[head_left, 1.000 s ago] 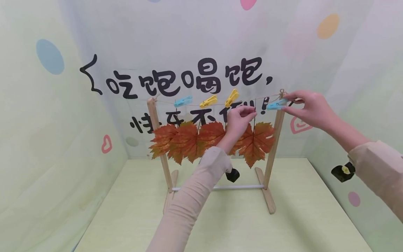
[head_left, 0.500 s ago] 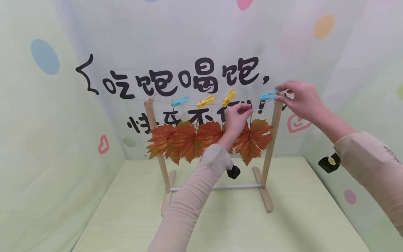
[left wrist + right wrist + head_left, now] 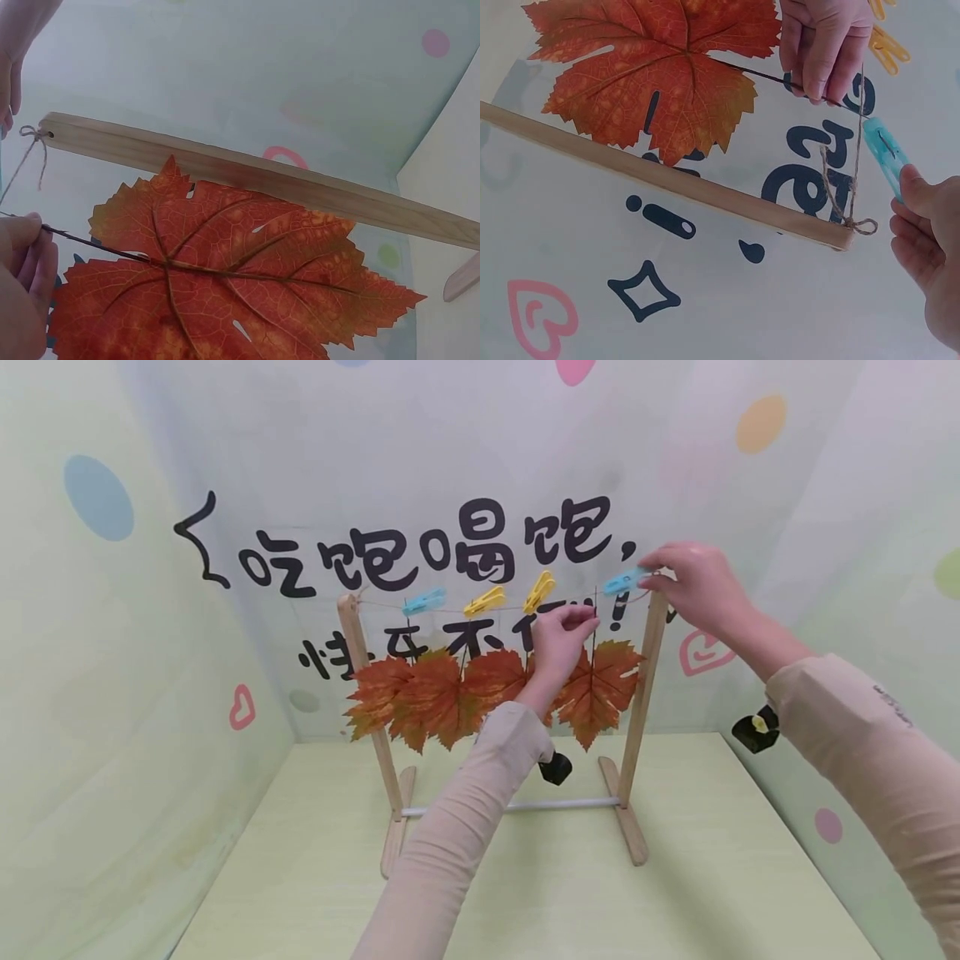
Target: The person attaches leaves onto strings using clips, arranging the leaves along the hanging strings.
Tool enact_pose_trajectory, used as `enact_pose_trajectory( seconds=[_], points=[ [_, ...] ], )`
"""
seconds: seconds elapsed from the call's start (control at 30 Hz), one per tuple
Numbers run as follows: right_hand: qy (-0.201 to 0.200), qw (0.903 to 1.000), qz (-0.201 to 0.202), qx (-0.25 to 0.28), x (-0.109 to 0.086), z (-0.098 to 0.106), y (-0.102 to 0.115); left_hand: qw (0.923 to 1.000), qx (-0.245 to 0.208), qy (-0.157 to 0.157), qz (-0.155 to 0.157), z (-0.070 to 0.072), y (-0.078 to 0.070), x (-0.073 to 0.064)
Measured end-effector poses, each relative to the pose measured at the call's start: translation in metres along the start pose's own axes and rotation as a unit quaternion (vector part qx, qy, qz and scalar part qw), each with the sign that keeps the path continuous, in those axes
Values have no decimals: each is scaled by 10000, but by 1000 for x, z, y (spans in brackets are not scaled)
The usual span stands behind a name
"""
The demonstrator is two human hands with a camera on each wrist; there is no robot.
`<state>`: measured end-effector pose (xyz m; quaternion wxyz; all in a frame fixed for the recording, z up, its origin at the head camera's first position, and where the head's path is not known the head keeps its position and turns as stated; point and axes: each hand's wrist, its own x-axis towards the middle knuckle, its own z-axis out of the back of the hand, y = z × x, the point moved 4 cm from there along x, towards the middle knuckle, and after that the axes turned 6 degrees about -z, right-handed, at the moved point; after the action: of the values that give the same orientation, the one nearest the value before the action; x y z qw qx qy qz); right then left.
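My left hand (image 3: 558, 647) pinches the dark stem (image 3: 754, 75) of an orange-red maple leaf (image 3: 597, 692), whose upper end reaches the twine (image 3: 862, 105). Between thumb and fingers, my right hand (image 3: 697, 581) grips a light blue clothespin (image 3: 885, 156) by its handle end. In the right wrist view, its nose is right at the twine and the stem's tip. More maple leaves (image 3: 442, 693) hang to the left. Another blue clothespin (image 3: 424, 602) and two yellow ones, a flatter one (image 3: 484, 602) and an upright one (image 3: 539, 592), sit on the twine above them.
Two wooden posts, left (image 3: 367, 685) and right (image 3: 647, 693), carry the tied twine. Wooden feet (image 3: 622, 814) and a white crossbar (image 3: 562, 805) brace them on the pale table (image 3: 525, 893). Behind is a printed backdrop (image 3: 420, 452) with black lettering.
My right hand has moved left with the blue clothespin, from in front of the right post to near the stem's tip. The left hand keeps its pinch on the stem.
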<state>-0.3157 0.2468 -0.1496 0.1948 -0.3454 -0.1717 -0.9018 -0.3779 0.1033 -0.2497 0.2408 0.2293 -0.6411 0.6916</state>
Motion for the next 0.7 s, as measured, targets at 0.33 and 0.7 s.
enact_pose_trajectory(
  seconds=[0.33,0.7],
  points=[
    [191,9998,74,1,6,-5,1,10000,1,2,-35,-1,5,1],
    [413,9991,22,-6,11,-11,-3,10000,0,23,-52,-2,8,1]
  ],
)
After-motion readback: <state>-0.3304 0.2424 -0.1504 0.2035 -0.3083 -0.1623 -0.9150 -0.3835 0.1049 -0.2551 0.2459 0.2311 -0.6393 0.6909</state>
